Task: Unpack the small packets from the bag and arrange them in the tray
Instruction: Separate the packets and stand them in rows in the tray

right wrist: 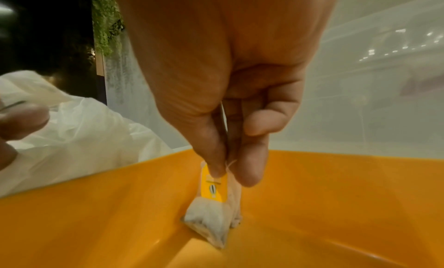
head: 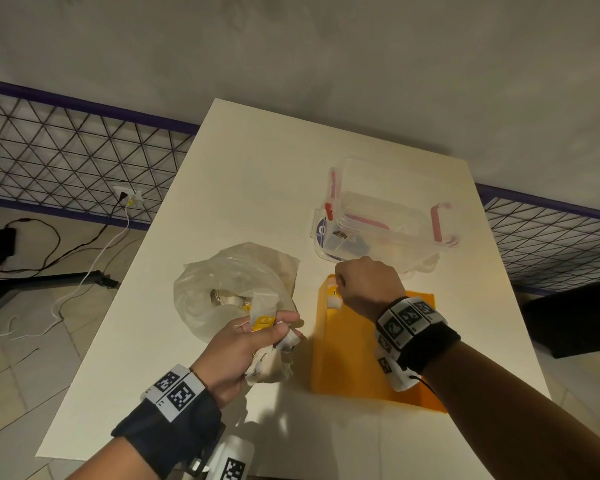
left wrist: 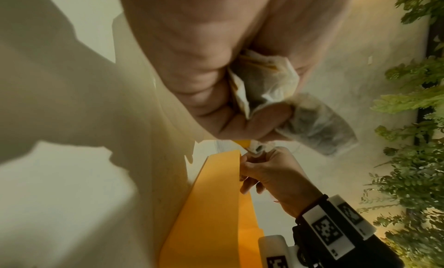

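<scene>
Tea bags going from a plastic bag into an orange tray on a white counter (head: 257, 174).

Left of the tray lies the crinkled, translucent plastic bag (head: 222, 278); the left hand (head: 243, 351) beside it clutches a bunch of papery tea bags (left wrist: 264, 82) with yellow tags. The smooth orange tray (head: 354, 358) sits at centre; inside its far-left corner the right hand (head: 368, 282) pinches one tea bag (right wrist: 211, 215) by its tag, its tip touching the floor. Beyond the tray stands a clear lidded box (head: 378, 209), contents indistinct.

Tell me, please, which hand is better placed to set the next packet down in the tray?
The right hand: it pinches a packet touching the tray floor. The left hand grips several packets beside it.
</scene>
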A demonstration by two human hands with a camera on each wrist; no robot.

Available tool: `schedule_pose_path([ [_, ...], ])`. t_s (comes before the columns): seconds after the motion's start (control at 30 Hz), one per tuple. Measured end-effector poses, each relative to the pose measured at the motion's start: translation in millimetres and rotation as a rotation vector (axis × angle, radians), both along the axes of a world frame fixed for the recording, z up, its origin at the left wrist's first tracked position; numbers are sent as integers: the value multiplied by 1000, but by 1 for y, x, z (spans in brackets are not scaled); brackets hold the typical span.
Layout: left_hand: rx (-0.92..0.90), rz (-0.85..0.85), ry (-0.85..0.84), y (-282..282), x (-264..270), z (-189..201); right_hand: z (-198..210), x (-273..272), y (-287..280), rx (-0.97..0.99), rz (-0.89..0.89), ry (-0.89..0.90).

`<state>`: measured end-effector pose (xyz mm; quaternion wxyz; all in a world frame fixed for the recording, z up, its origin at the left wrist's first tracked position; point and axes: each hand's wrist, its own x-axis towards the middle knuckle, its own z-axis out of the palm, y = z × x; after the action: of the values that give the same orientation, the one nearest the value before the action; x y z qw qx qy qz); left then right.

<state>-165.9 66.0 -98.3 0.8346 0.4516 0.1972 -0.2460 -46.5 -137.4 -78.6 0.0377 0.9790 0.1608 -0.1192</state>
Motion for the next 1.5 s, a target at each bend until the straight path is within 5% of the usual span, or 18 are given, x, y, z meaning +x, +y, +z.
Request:
schedule_pose_path([
  [0.23, -8, -12, -25, 0, 0, 3, 12, -6, 1, 83, -93, -5],
  [0.33, 13, -42, -63, -1, 1, 3, 33, -13, 9, 323, -68, -46],
  [0.43, 36, -104, -77, -4, 2, 3, 53, -25, 26, 590, 214, 110],
  [0.5, 56, -178, -81, -7, 2, 4, 59, -31, 38, 529, 479, 214],
  [0.6, 101, -236, -76, -9, 4, 3, 60, -34, 52, 287, 617, 350],
  [0.7, 80, -238, -100, -8, 5, 6, 63, -32, 51, 216, 509, 377],
  [1.1, 96, -106, -158, -4, 9, 10, 74, -17, 2, 971, -197, 199],
  [1.3, 33, -53, -172, -15, 11, 11, 59, -38, 14, 1118, -240, 393],
  [1.5, 82, 65, -188, -19, 13, 9, 52, -48, 21, 1125, -217, 382],
])
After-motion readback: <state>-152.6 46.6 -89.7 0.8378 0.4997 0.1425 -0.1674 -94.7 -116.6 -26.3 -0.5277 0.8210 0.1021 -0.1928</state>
